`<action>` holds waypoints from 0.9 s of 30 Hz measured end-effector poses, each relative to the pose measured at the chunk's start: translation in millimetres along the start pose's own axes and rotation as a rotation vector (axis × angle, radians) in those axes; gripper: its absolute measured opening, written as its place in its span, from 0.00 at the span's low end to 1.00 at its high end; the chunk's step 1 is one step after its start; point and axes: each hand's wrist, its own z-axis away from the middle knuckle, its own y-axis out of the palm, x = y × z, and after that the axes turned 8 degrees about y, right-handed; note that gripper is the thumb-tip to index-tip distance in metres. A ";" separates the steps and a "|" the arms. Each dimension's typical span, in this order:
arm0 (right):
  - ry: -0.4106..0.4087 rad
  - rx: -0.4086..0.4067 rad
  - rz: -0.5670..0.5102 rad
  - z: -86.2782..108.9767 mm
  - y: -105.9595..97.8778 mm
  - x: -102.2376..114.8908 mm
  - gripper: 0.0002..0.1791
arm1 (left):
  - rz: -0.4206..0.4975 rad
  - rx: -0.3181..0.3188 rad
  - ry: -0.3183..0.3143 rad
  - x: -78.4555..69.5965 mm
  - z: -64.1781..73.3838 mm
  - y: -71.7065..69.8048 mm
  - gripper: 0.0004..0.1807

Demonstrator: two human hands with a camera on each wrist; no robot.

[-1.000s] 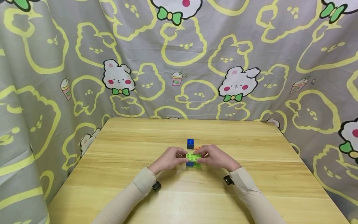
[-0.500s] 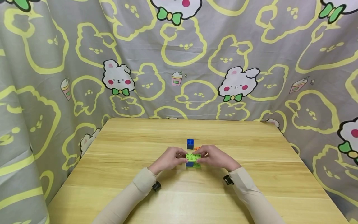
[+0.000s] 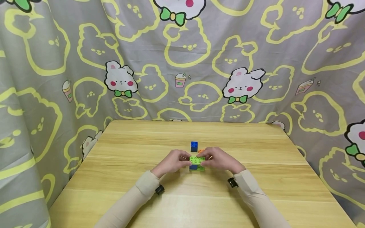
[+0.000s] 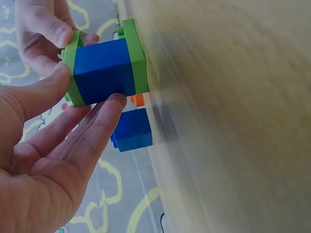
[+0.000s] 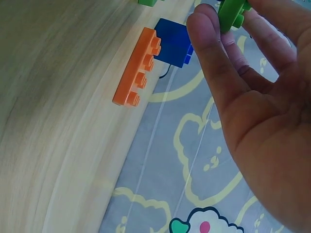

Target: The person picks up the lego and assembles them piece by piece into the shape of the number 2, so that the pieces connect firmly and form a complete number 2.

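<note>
Green block [image 3: 196,160], pinched by our left hand [image 3: 172,161] and right hand [image 3: 220,160], tops blue block [image 4: 104,69], unmoved just now: work seems paused.

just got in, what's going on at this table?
A person is handling a small stack of toy bricks: upper green brick, middle blue brick, lower green brick. The left hand holds its left end; the right hand pinches the upper green brick's right end, which has a gap beneath it. Beyond the stack, a loose blue brick and an orange brick sit on the table.
</note>
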 end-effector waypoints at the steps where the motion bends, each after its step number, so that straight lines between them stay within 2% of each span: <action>1: -0.007 0.001 0.001 -0.1 -0.2 -0.3 0.19 | 0.000 0.000 -0.001 0.1 0.1 0.0 0.15; 27: 0.021 0.004 -0.035 0.5 0.9 -0.1 0.19 | -0.001 0.007 -0.005 2.1 -0.6 -0.6 0.15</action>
